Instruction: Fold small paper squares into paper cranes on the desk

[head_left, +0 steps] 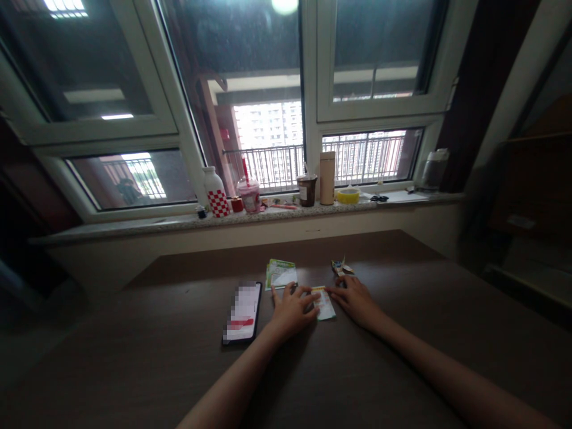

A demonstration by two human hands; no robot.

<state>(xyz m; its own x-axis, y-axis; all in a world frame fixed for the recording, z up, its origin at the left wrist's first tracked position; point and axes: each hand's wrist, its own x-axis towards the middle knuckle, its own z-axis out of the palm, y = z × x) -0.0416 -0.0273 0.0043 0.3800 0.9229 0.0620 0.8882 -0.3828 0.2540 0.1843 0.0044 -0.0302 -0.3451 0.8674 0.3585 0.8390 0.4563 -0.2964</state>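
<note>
A small white printed card [326, 308] with a yellow strip along its top lies on the dark table between my hands. My left hand [291, 310] rests with fingers spread, some of them over the card's left edge. My right hand [358, 302] has its fingers stretched out, with fingertips at the card's upper right corner. Just behind the left fingers, a few green-edged cards [281, 275] overlap in a loose stack. Past the right fingers sits a crumpled, torn wrapper [342, 266]. Left of my left hand is a phone [243, 313] with its screen lit.
Behind the brown table [147, 363], a windowsill [272, 215] carries a red-checked white bottle [217, 193], a pink drink cup [249, 195], a dark drink cup [307, 190], a tan flask [327, 179], yellow tape [348, 196] and black scissors [379, 198].
</note>
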